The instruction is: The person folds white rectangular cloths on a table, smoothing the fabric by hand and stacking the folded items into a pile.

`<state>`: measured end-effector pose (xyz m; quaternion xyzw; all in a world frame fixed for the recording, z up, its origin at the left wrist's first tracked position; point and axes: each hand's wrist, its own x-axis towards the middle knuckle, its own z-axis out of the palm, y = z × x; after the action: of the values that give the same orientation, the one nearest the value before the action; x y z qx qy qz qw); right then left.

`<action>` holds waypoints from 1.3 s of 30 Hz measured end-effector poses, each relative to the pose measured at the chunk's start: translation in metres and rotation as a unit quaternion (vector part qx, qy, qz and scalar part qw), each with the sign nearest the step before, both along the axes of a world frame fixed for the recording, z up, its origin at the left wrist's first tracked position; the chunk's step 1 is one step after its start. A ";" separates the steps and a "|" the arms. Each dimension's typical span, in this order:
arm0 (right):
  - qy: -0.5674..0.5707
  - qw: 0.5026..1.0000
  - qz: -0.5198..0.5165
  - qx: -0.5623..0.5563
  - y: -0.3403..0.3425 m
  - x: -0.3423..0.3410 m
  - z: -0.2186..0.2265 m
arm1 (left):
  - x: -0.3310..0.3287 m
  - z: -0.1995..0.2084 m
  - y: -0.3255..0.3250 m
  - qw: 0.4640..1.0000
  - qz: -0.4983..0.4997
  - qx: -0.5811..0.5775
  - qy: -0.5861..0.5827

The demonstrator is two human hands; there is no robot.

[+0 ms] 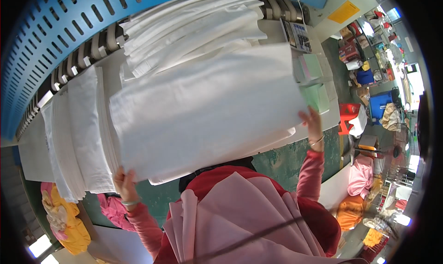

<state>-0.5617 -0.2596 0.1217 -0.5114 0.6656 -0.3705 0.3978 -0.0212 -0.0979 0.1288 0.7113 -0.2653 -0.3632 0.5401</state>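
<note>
A white cloth is stretched out flat between my two hands, above the table. My left hand pinches its near left corner. At its near right corner, my right hand has its fingers closed on the edge. Under the held cloth, the edge of more white cloth shows along the table's front. Beyond it lies a loose pile of white cloths, partly covered by the held one. On my left, folded white cloths are stacked in overlapping rows.
A blue slotted machine cover with a row of belts runs along the far side. A calculator and pale green paper pads lie at the table's right. Beside it stands a red stool. Yellow cloth hangs below left.
</note>
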 end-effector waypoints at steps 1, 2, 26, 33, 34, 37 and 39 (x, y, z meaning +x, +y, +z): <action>0.018 1.000 0.005 0.014 0.016 0.004 -0.016 | -0.004 -0.013 0.010 0.998 -0.050 0.028 -0.016; 0.167 0.985 0.045 0.001 0.030 -0.022 -0.059 | -0.003 -0.030 0.020 0.998 -0.055 0.033 -0.015; 0.054 0.979 0.055 -0.188 0.039 0.098 0.037 | -0.299 -0.014 -0.127 0.802 -0.560 -0.147 -0.145; -0.122 0.984 0.058 -0.113 0.040 0.091 -0.015 | -0.287 -0.027 -0.126 0.890 -0.438 -0.103 0.070; -0.123 0.984 0.062 -0.114 0.039 0.093 -0.025 | -0.283 -0.019 -0.126 0.897 -0.406 -0.064 0.160; 0.174 0.918 0.301 -0.190 0.037 0.109 -0.063 | -0.282 -0.021 -0.120 0.909 -0.381 -0.116 0.126; 0.287 0.893 0.285 -0.198 0.023 0.102 -0.084 | -0.280 -0.020 -0.114 0.907 -0.398 -0.071 0.119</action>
<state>-0.4600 -0.2368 0.0373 -0.8315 0.4894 -0.2023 0.1679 -0.3013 -0.2115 0.1086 0.4580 -0.4848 -0.6104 0.4273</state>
